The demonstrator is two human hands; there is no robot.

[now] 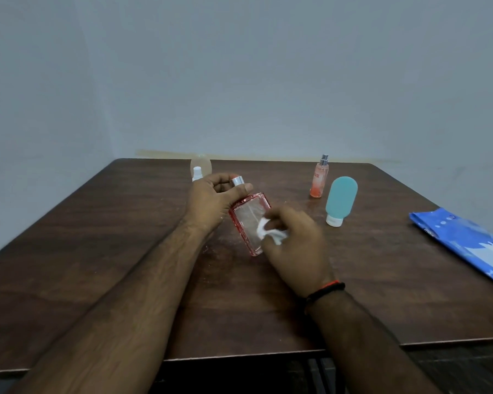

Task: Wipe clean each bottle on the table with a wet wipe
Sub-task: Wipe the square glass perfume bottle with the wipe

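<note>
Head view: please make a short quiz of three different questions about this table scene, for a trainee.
1. True or false: the left hand grips the red-edged bottle near its silver cap.
2. What do the right hand fingers pinch?
3. Which stands on its white cap? A) teal bottle B) orange spray bottle C) blue wipes pack

Key: 1 true; 2 white wipe; 3 A.

Both forearms reach forward from the lower edge, bare. The left hand (214,200) is raised, fingers and thumb curled round the bottle (249,223) near its cap. The right hand (293,243), a band at its wrist, pinches the wipe (271,233) against the bottle's face.
</note>
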